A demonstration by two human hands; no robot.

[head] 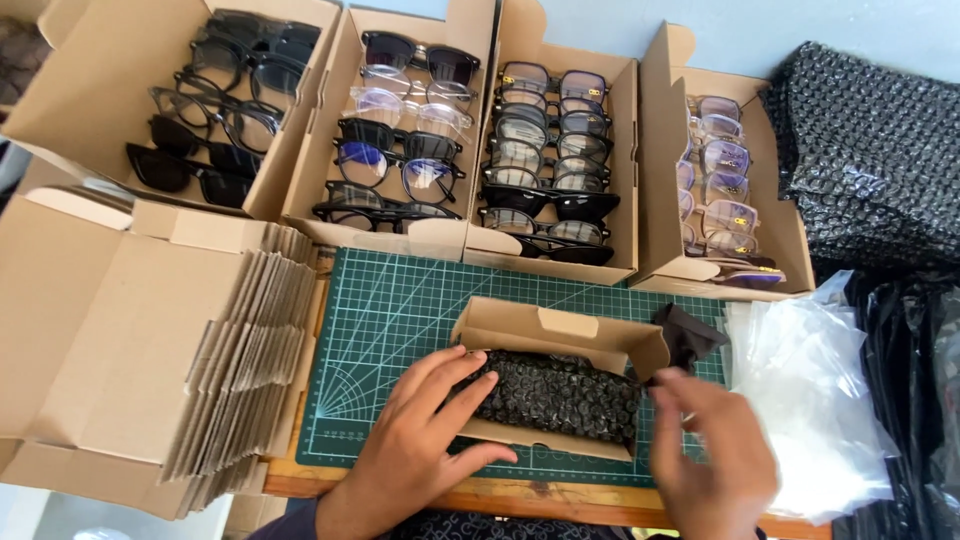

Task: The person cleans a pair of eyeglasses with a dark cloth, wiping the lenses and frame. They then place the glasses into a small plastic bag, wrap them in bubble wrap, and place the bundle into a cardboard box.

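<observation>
A small open cardboard box (560,345) is seen on the green cutting mat (400,310), near the mat's front edge, its long axis running from about 9 o'clock to 3 o'clock with a slight tilt toward 4 o'clock. Inside it a black bubble-wrapped bundle (560,395) is laid along the same axis, its ends pointing to 9 and 3 o'clock. The box's lid flap is stood open at the 12 o'clock side.

The left hand (420,440) is laid over the bundle's 9 o'clock end, its fingers spread and pressed flat on the wrap and the box's front wall, the thumb stretched along the front edge. The right hand (710,450) is blurred at the box's 3 o'clock end; its fingers appear loosely curled, and whether anything is pinched cannot be told. A dark cloth (688,335) is seen just beyond it.

At 12 o'clock four cartons of glasses (555,160) are lined up; flat folded boxes (240,370) are stacked at 9 o'clock, clear plastic bags (800,390) at 3 o'clock.
</observation>
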